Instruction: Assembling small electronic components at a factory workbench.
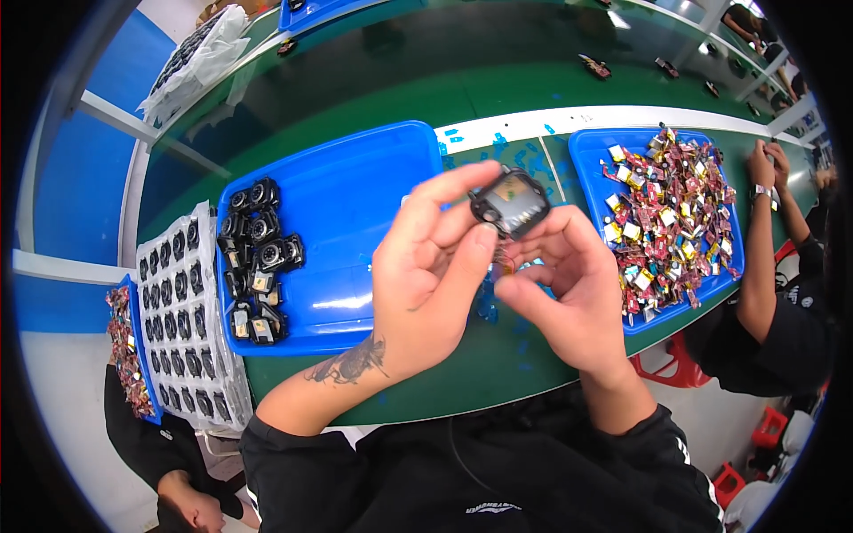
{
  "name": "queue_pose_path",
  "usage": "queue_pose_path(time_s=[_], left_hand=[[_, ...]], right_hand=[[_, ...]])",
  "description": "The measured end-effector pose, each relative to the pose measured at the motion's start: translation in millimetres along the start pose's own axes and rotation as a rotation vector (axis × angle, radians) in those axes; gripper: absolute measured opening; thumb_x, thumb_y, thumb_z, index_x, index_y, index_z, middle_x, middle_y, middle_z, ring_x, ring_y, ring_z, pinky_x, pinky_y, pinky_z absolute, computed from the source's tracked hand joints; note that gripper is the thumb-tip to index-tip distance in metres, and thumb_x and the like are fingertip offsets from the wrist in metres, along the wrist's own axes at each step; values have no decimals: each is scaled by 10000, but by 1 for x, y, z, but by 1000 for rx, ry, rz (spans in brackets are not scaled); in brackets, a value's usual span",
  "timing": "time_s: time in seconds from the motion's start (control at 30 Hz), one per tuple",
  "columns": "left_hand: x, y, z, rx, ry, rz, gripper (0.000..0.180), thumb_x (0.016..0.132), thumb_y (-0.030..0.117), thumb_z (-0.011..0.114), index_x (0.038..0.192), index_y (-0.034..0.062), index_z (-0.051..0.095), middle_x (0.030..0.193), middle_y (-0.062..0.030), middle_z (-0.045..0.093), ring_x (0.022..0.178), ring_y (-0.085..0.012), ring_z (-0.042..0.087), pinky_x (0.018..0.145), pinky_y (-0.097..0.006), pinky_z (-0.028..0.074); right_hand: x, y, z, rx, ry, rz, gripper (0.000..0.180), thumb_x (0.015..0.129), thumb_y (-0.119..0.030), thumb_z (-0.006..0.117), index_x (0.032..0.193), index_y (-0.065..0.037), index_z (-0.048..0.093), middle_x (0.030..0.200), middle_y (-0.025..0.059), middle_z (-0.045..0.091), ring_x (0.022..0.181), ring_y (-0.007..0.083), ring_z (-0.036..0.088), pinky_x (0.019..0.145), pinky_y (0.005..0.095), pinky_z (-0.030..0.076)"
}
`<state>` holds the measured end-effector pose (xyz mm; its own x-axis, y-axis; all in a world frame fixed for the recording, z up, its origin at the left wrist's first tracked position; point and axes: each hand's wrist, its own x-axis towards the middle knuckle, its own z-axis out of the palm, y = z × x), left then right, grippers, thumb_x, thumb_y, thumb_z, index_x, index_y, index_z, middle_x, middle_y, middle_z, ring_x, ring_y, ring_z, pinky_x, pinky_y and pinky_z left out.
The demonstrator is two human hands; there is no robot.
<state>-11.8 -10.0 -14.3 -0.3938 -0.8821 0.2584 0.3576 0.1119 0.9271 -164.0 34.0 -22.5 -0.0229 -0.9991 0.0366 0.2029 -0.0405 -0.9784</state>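
Observation:
My left hand [422, 280] is closed round a small black device housing [514, 206] with a shiny rectangular face, held up over the table. Its thumb presses the lower edge, and the fingers lie behind and along the side. Just below the housing, my right hand [573, 289] pinches a small reddish part with thin wires [503, 258]; it is mostly hidden between thumb and fingers. My right fingertips also touch the housing's lower right corner. Whether the reddish part is joined to the housing, I cannot tell.
A blue tray [373, 142] at left holds several black housings [267, 226]. At right, another blue tray [582, 160] is heaped with small red circuit boards [666, 222]. Blue film scraps [533, 160] dot the green table. Molded trays of housings [178, 293] stand far left. Co-workers sit both sides.

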Motion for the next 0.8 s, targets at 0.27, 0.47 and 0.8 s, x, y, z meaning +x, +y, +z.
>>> queue_pose_path(time_s=[0.27, 0.47, 0.8], left_hand=[[6, 12, -7, 805, -132, 328, 283, 832, -133, 571, 1072, -25, 675, 1110, -181, 660, 1013, -266, 664, 846, -319, 534], [8, 14, -10, 1033, -191, 445, 361, 690, -83, 718, 1037, 12, 706, 1120, -179, 663, 941, -286, 685, 775, -300, 567], [5, 13, -11, 1025, -227, 588, 311, 662, -49, 760, 966, -3, 717, 1110, -155, 679, 870, -256, 704, 744, -311, 576]], right_hand=[[4, -15, -2, -736, 193, -532, 216, 697, 61, 733, 864, -37, 637, 853, 66, 564, 706, 149, 565, 602, 260, 481], [-13, -36, -1, -880, 140, -586, 252, 687, 17, 789, 902, -26, 664, 931, 106, 554, 647, 159, 545, 567, 263, 470], [-17, -28, -21, -379, -18, -168, 161, 799, -10, 733, 946, 13, 672, 865, 67, 654, 660, 69, 554, 558, 212, 437]])
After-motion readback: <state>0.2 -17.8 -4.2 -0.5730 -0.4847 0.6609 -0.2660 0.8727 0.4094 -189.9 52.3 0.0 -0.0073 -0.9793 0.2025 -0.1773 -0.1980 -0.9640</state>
